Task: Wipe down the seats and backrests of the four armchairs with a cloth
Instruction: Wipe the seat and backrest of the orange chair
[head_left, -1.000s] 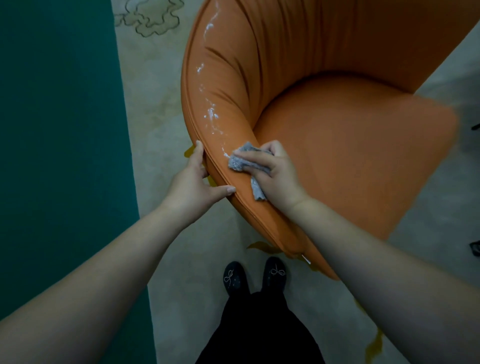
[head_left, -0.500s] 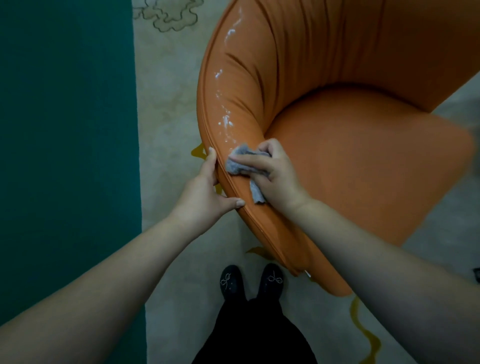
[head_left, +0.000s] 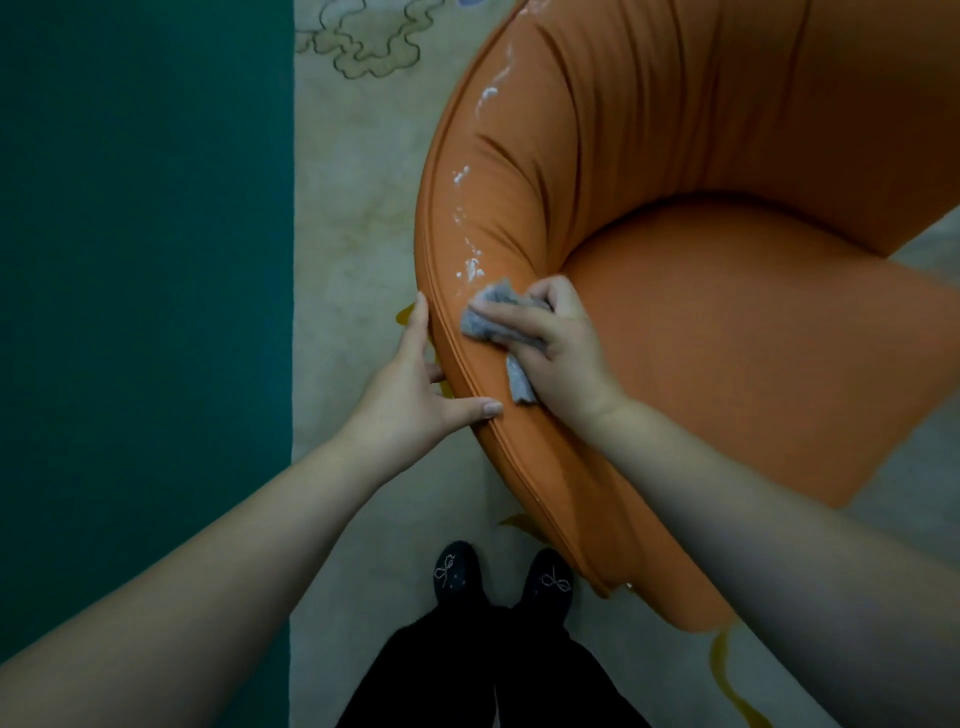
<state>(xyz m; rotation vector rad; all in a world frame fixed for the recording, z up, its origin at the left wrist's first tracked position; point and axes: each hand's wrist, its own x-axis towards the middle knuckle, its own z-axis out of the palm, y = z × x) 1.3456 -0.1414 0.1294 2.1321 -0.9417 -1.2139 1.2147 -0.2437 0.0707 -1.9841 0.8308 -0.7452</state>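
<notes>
Standing at the outer side of a curved orange upholstered armchair (head_left: 727, 364), a person pressed a small crumpled grey cloth (head_left: 491, 312) against the padded top of its arm. The right hand (head_left: 556, 353) held the cloth bunched under curled fingers and thumb, one loose corner hanging out below the palm near the wrist. The left hand (head_left: 415, 389) braced the chair from outside, its fingers reaching down the outer wall along the piped seam and its thumb laid flat across the rim, just beside the cloth's hanging corner; the grasp was wide and loose, spread over the edge rather than closed around it.

White foamy streaks (head_left: 470, 267) ran up the rim away from the cloth, the nearest of them just beyond its upper edge (further patches showed toward the top of the backrest). The orange seat cushion (head_left: 753, 338) lay to the right of the cloth, inside the curve.

Black shoes with small silver bows (head_left: 501, 577) stood on a pale patterned carpet (head_left: 353, 208) beside the chair's near end, below dark trousers. A band of teal carpet (head_left: 145, 260) filled the left edge.
</notes>
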